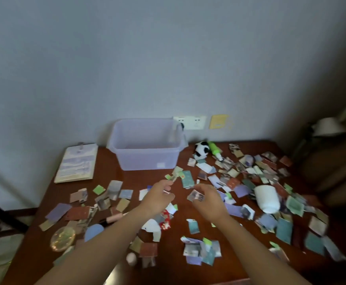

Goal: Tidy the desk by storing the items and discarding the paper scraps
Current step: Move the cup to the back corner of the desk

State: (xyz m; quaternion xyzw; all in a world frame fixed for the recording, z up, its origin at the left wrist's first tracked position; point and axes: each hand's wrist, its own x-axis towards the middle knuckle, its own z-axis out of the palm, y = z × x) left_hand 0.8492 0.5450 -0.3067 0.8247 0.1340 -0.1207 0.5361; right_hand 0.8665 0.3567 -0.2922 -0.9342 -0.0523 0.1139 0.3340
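**Two pinches raised over the litter, bin waiting behind**

Mid-surface, lifted a little above the clutter: one paper scrap (195, 196), small and printed, pinched between the thumb and curled fingers (204, 190) of the right hand (209, 200). Just to its left, a green-and-white item (175, 177), too blurred to name, nipped at the fingertips of the left hand (159, 195), with the remaining fingers folded in. Probably kept apart like this for sorting, rubbish in one hand and a keeper in the other; a judgement only.

Straight beyond both hands, against the wall: the clear plastic bin (147, 150), open-topped and seemingly holding nothing. Likely parked there to be reachable from anywhere on the desk. No waste container in view, so cannot tell where the pinched piece belongs.

All around, on the brown surface (127, 175): loose paper scraps (260, 167), thickest in a drift on the right, thinner on the left and near the front edge.

Mixed among them, things apparently meant for storing:
- a panda plush (202, 149) at back right, with a green tube (214, 150) touching it
- a white cup (266, 199) on its side in the right-hand drift
- a pink stick (116, 217) left of the forearms
- a round clear disc (63, 239) near the front left
- a notebook (77, 163) lying flat at back left, beside the bin but apart from it

Judged very early in the job: almost everything yet to be sorted.
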